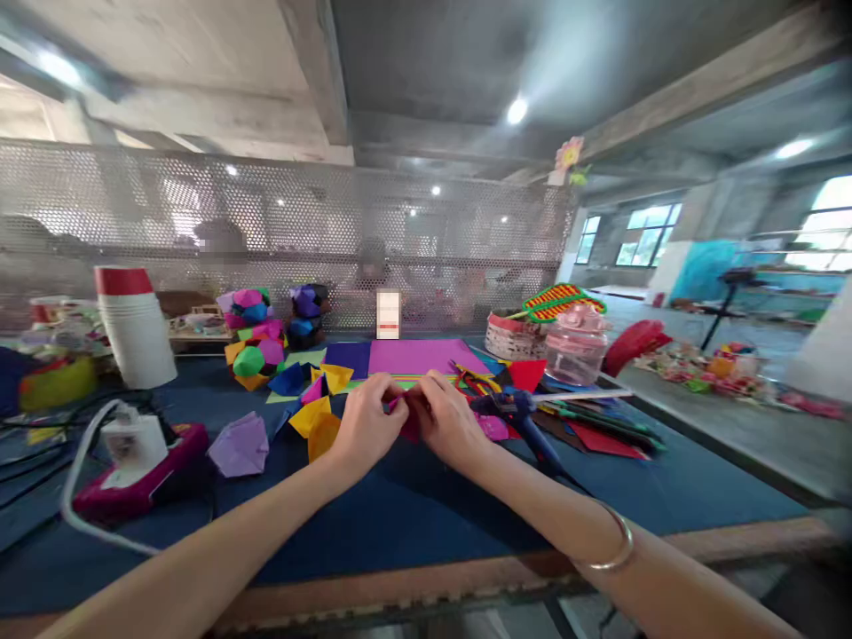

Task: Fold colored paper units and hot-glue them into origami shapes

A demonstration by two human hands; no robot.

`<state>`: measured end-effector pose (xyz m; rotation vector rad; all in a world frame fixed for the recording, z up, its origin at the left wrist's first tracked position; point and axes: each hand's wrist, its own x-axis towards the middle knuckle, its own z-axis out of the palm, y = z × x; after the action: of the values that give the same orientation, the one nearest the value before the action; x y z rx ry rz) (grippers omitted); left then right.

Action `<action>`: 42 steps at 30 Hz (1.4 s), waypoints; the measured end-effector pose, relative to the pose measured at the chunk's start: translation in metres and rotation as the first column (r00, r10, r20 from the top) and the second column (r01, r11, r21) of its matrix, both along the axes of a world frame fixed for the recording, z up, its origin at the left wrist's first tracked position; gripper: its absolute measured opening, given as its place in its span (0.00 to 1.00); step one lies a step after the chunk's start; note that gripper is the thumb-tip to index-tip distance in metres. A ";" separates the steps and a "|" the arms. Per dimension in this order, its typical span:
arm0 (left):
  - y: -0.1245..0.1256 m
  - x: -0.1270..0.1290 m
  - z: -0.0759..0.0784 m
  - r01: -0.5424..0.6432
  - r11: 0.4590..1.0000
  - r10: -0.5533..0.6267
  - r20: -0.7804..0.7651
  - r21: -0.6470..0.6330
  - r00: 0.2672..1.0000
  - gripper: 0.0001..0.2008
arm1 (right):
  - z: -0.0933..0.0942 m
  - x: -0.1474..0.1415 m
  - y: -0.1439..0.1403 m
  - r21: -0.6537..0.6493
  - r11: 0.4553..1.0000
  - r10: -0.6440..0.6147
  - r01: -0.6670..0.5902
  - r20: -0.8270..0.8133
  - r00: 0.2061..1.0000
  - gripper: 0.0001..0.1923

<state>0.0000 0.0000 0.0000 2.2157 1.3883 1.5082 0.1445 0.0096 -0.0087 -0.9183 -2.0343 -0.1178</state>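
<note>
Both hands meet over the middle of the blue-covered table, pinching a small piece of magenta paper (pixel 411 426) between them. My left hand (pixel 373 415) holds its left side with thumb and forefinger. On the other side my right hand (pixel 449 417) has its fingers closed on the same piece, which is largely hidden behind them. Yellow folded paper pieces (pixel 311 415) lie just left of my left hand. A stack of coloured paper with a purple sheet (pixel 426 357) on top is behind the hands. Close by my right hand rests a blue hot glue gun (pixel 525 422).
At left stand stacked white paper cups (pixel 133 333), a magenta power strip (pixel 143 479) with a white cable, and a lilac folded paper shape (pixel 240 445). Multicoloured paper balls (pixel 253 351) sit behind. Scissors (pixel 476 380), a clear jar (pixel 576 351) and a basket (pixel 509 335) are at right.
</note>
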 end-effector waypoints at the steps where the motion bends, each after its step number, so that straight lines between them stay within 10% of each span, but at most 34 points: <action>1: 0.004 -0.001 0.001 0.003 1.000 -0.003 -0.002 0.012 1.000 0.04 | 0.000 0.000 0.003 -0.037 0.999 0.002 -0.005 -0.077 0.997 0.05; 5: 0.017 -0.009 0.005 -0.017 0.999 0.014 0.059 0.045 0.998 0.03 | -0.003 -0.003 0.012 -0.304 0.948 -0.025 -0.088 -0.349 0.937 0.10; 11: 0.030 -0.021 0.003 -0.055 0.998 0.060 0.203 -0.032 0.977 0.01 | -0.008 -0.007 0.015 -0.647 0.667 -0.057 -0.370 -0.540 0.840 0.14; 21: 0.018 -0.009 -0.006 0.116 0.981 -0.104 0.080 -0.159 0.991 0.17 | -0.002 0.006 0.014 -0.278 0.960 -0.025 -0.021 -0.162 0.986 0.06; 36: 0.029 -0.015 -0.007 0.090 0.982 -0.082 0.053 -0.165 0.995 0.07 | 0.002 0.003 0.010 -0.261 0.943 0.124 -0.208 -0.302 0.945 0.08; 42: 0.034 -0.018 -0.010 0.257 0.928 -0.218 0.167 -0.268 0.962 0.08 | 0.003 0.003 0.010 -0.227 0.948 0.153 -0.224 -0.291 0.944 0.05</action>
<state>-0.0176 0.0344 -0.0104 1.9819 1.1636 1.2571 0.1476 0.0197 -0.0060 -0.8368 -1.8946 0.3687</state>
